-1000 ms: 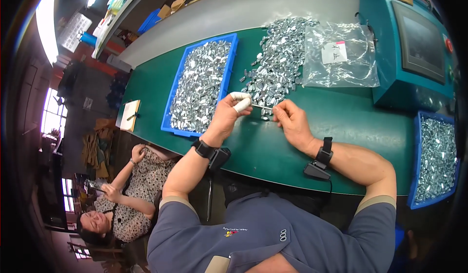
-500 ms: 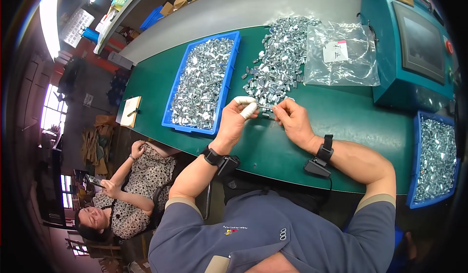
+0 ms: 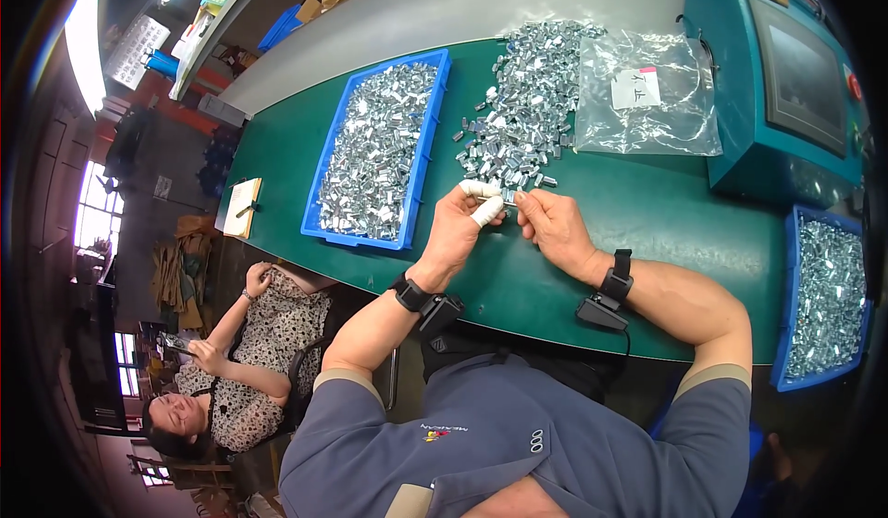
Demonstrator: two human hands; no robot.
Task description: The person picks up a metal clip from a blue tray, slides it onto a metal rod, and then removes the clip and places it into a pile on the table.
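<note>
My left hand [image 3: 460, 227], with white finger cots on two fingertips, and my right hand [image 3: 553, 225] meet over the green table [image 3: 647, 213]. Together they pinch one small silver metal clip [image 3: 507, 200] between their fingertips. Just beyond them lies a loose heap of the same silver clips [image 3: 525, 116]. A blue tray [image 3: 426, 139] filled with clips stands to the left of my left hand.
A clear plastic bag [image 3: 647, 97] with a label lies at the back right. A teal machine with a screen [image 3: 786, 83] stands at the right, another blue tray of clips [image 3: 786, 333] below it. A seated person [image 3: 240, 351] is at lower left.
My left hand has moved right from the blue tray's edge and closed in on my right hand; both now hold the clip between them.
</note>
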